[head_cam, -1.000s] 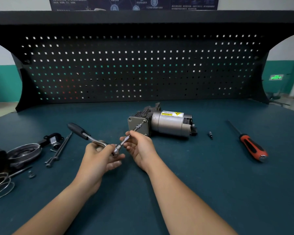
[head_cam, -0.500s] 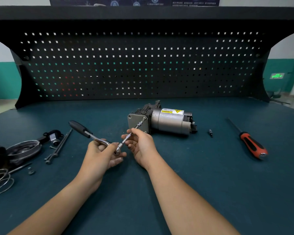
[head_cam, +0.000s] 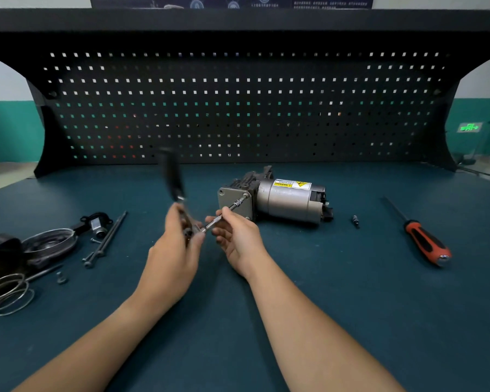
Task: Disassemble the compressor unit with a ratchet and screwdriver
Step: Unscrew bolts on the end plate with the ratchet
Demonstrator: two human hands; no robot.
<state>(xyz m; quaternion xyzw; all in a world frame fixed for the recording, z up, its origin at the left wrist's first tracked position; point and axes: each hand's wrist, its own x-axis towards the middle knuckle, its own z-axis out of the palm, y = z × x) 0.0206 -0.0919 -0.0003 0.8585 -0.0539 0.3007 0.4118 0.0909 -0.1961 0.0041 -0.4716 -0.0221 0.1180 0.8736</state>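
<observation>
The grey compressor unit [head_cam: 283,200] lies on its side mid-bench, its square end plate facing me. A ratchet [head_cam: 173,178] with a black handle points up and away, blurred by motion. My left hand [head_cam: 178,250] grips the ratchet near its head. From the head a thin steel extension bar [head_cam: 224,215] runs to a bolt at the end plate's upper right corner. My right hand [head_cam: 235,236] pinches this bar between thumb and fingers. A red and black screwdriver [head_cam: 420,240] lies on the bench at the right, untouched.
Removed parts sit at the left: a round metal cover [head_cam: 50,244], a black bracket [head_cam: 95,224], two long bolts [head_cam: 105,240], wire rings [head_cam: 7,292] and a small screw [head_cam: 60,277]. A small bit [head_cam: 355,221] lies right of the compressor. A black pegboard [head_cam: 238,108] backs the bench.
The ratchet handle has swung from pointing up-left to nearly upright, turned by my left hand. My right hand stays on the extension bar. The compressor has not moved.
</observation>
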